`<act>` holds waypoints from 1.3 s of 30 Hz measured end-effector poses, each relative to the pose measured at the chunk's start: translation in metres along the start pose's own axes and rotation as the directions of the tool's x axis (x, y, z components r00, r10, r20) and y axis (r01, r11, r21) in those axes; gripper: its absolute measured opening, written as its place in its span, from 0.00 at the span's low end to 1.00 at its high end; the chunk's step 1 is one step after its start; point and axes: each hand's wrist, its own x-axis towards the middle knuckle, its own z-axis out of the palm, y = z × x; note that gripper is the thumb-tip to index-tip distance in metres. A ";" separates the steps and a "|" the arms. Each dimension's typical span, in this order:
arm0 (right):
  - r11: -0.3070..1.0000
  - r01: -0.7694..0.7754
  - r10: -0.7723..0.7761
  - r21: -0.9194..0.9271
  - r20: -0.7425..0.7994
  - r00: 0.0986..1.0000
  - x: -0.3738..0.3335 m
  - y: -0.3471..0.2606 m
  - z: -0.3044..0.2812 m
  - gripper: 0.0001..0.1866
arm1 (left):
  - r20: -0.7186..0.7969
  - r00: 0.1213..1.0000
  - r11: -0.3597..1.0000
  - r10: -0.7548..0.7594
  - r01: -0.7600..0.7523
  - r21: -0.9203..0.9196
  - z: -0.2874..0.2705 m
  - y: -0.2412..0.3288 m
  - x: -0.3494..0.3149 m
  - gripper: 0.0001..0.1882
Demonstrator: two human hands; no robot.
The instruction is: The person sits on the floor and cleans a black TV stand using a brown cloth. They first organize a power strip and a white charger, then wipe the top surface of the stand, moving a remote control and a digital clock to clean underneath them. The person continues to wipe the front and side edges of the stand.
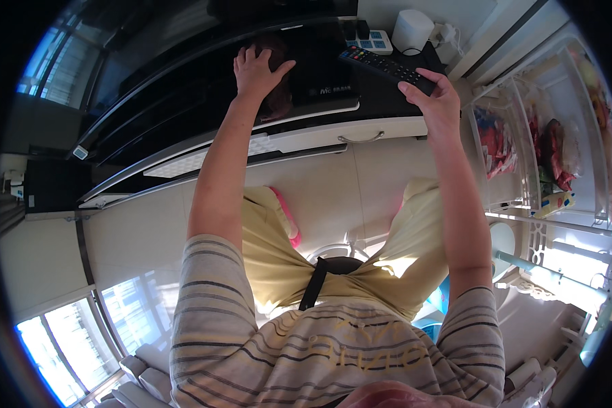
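My left hand (pixel 257 73) is over the glossy black top of the TV cabinet, its fingers spread and the thumb stretched to the right. Beside and partly beneath it is a dark reddish-brown patch (pixel 277 95); I cannot tell whether this is a cloth or a reflection. In my right hand (pixel 436 102) is a long black remote control (pixel 384 66) with coloured buttons near its far end. Thumb and fingers grip its near end, and it points up and to the left, above the cabinet's right part.
Behind the remote stand a white power strip (pixel 375 42) with plugs and a white rounded device (pixel 413 28). White drawers with a curved handle (pixel 362 138) form the cabinet's front. Clear-sided shelves (pixel 523 146) with packets are on the right. A fan-like light-blue pole (pixel 547 268) leans near them.
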 end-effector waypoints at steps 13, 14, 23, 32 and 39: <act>0.976 -0.044 0.033 0.213 0.057 0.998 0.013 0.007 0.031 0.28 | -0.035 0.975 0.976 0.219 -0.219 -0.012 -0.060 -0.007 -0.079 0.16; 0.982 -0.035 0.026 0.187 0.052 0.998 0.015 0.008 0.034 0.28 | -0.019 0.987 0.985 0.158 -0.156 0.069 -0.060 -0.032 -0.078 0.18; 0.997 0.068 -0.065 0.040 -0.054 0.996 0.048 0.042 0.065 0.31 | -0.112 0.957 0.914 0.269 -0.290 -0.284 0.002 0.055 -0.035 0.17; 0.990 0.068 -0.079 -0.127 -0.083 0.993 0.057 0.048 0.092 0.31 | -0.037 0.833 0.802 0.552 -0.543 -0.248 -0.054 0.058 -0.087 0.13; 0.916 0.236 -0.233 -0.326 0.049 0.971 0.052 0.043 0.138 0.31 | -0.248 0.968 0.968 0.038 -0.098 -0.231 -0.108 -0.037 -0.087 0.11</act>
